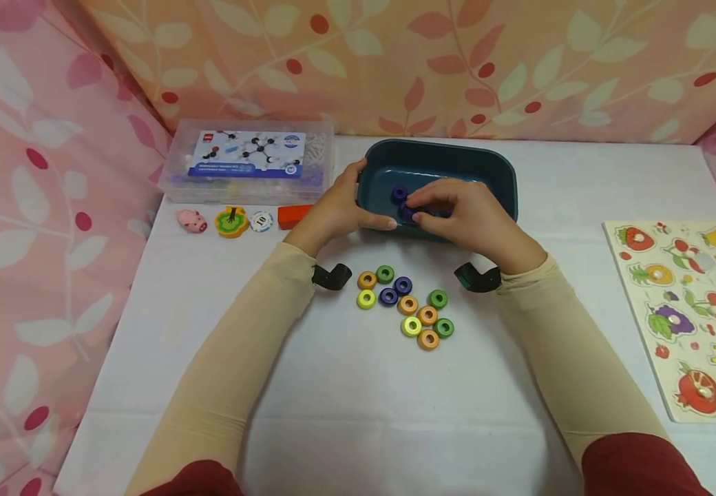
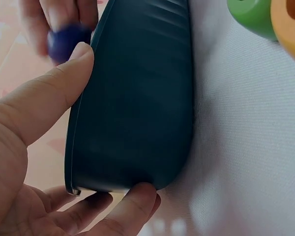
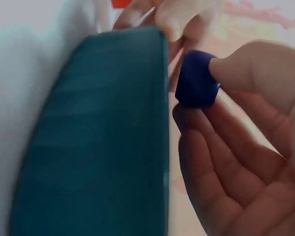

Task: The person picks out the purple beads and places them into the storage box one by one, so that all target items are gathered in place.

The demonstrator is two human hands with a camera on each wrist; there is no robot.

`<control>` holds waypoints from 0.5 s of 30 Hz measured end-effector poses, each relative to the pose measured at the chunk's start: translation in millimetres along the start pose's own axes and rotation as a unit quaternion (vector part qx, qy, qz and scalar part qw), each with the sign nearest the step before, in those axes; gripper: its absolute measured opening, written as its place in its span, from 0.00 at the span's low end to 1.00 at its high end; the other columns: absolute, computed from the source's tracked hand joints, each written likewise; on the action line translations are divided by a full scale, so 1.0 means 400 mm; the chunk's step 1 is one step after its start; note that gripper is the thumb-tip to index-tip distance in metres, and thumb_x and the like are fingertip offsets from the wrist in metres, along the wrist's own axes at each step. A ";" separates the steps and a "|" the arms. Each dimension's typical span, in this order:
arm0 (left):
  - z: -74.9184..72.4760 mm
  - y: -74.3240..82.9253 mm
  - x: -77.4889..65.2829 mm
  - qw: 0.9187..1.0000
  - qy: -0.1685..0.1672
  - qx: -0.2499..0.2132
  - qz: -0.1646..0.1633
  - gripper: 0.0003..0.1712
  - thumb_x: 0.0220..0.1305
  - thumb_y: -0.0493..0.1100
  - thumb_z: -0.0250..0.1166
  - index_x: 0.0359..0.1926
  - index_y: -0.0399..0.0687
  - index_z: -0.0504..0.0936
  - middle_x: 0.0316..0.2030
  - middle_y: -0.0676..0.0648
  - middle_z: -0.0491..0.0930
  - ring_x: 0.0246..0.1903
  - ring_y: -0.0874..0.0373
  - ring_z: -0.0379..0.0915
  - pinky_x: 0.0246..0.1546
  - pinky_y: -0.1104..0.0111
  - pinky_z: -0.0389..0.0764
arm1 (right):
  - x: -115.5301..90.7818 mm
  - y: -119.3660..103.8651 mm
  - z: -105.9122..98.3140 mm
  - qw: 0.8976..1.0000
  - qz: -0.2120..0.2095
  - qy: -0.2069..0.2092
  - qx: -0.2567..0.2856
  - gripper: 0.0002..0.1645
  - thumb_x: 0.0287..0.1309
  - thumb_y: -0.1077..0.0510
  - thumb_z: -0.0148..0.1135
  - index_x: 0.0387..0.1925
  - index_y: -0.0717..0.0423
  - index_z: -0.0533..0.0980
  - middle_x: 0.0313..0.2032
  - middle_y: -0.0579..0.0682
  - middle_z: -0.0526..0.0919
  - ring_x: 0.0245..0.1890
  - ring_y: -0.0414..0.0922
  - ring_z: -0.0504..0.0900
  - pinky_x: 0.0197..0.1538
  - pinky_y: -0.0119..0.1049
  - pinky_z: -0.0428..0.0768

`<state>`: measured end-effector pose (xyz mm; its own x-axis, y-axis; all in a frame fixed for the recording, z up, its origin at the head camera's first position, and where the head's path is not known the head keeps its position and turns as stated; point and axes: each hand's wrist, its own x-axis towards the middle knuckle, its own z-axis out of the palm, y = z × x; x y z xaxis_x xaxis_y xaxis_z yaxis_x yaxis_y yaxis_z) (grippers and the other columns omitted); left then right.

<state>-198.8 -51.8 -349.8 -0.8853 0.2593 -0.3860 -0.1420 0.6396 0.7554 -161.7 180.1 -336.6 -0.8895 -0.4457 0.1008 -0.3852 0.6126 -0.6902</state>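
Note:
A dark teal plastic basin (image 1: 482,157) stands at the back of the table, gripped at its left end by my left hand (image 1: 339,207). The thumb lies along the near rim and the fingers go round the end wall. Between thumb and fingertips, my right hand (image 1: 469,213) pinches a dark blue ring bead (image 3: 196,79) just above the basin's rim. Another dark blue ring bead (image 1: 398,193) lies inside the basin; the near wall and right hand hide part of the floor. Several orange, green, yellow and blue ring beads (image 1: 408,304) lie on the white cloth in front.
A clear molecular model kit box (image 1: 246,155) stands at the back left. Before it lie a pink pig (image 1: 192,221), a tree-shaped piece (image 1: 231,222), a round chip (image 1: 261,221) and a red block (image 1: 292,216). A fruit puzzle board (image 1: 674,275) lies at the right.

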 end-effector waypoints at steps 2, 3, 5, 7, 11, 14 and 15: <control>0.000 0.000 -0.001 1.000 0.002 -0.001 -0.001 0.74 0.44 0.59 0.82 0.80 0.66 0.39 0.80 0.50 0.47 0.77 0.50 0.49 0.76 0.51 0.56 | 0.027 0.010 0.011 1.000 0.009 -0.008 0.002 0.15 0.60 0.57 0.71 0.49 0.50 0.85 0.50 0.46 0.86 0.49 0.41 0.83 0.56 0.43 0.82; 0.000 -0.001 -0.001 1.000 0.002 -0.002 -0.002 0.74 0.44 0.59 0.82 0.80 0.66 0.39 0.80 0.50 0.47 0.76 0.50 0.49 0.75 0.51 0.56 | 0.040 0.017 0.019 1.000 0.011 -0.014 -0.001 0.15 0.61 0.56 0.70 0.50 0.51 0.85 0.50 0.47 0.86 0.49 0.41 0.83 0.56 0.44 0.82; 0.001 -0.002 -0.002 1.000 0.001 -0.001 -0.004 0.74 0.44 0.59 0.82 0.80 0.66 0.39 0.80 0.50 0.47 0.76 0.50 0.49 0.75 0.51 0.57 | 0.064 0.031 0.035 1.000 0.015 -0.027 -0.006 0.16 0.63 0.56 0.68 0.52 0.51 0.84 0.51 0.48 0.86 0.49 0.43 0.82 0.57 0.45 0.81; 0.002 -0.003 -0.001 1.000 -0.001 -0.002 -0.002 0.74 0.44 0.59 0.82 0.80 0.67 0.39 0.80 0.50 0.47 0.76 0.50 0.50 0.75 0.51 0.57 | 0.081 0.043 0.047 0.999 0.021 -0.038 -0.012 0.16 0.64 0.55 0.67 0.53 0.51 0.83 0.51 0.49 0.85 0.50 0.45 0.81 0.57 0.46 0.81; 0.003 -0.004 0.001 1.000 -0.002 -0.006 0.001 0.74 0.43 0.60 0.82 0.80 0.67 0.39 0.80 0.51 0.46 0.76 0.50 0.49 0.75 0.51 0.58 | 0.099 0.054 0.059 0.998 0.030 -0.047 -0.014 0.17 0.65 0.54 0.66 0.55 0.49 0.83 0.53 0.47 0.85 0.51 0.46 0.80 0.57 0.47 0.80; 0.004 -0.004 0.002 1.000 0.000 -0.009 0.002 0.73 0.43 0.59 0.82 0.80 0.67 0.40 0.80 0.50 0.47 0.76 0.51 0.49 0.75 0.51 0.59 | 0.098 0.056 0.054 0.998 0.033 -0.043 -0.008 0.18 0.65 0.53 0.66 0.56 0.48 0.82 0.54 0.47 0.84 0.52 0.46 0.79 0.59 0.47 0.79; 0.004 -0.003 0.002 1.000 0.000 -0.008 0.001 0.73 0.43 0.58 0.82 0.80 0.67 0.40 0.80 0.50 0.47 0.76 0.51 0.50 0.74 0.51 0.59 | 0.094 0.055 0.050 0.999 0.035 -0.040 -0.004 0.19 0.65 0.53 0.66 0.56 0.48 0.82 0.54 0.47 0.84 0.53 0.46 0.80 0.60 0.48 0.79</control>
<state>-198.7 -51.2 -351.9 -0.8856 0.2613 -0.3839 -0.1469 0.6267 0.7653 -198.8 163.5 -362.2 -0.8921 -0.4519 -0.0047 -0.3253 0.6494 -0.6874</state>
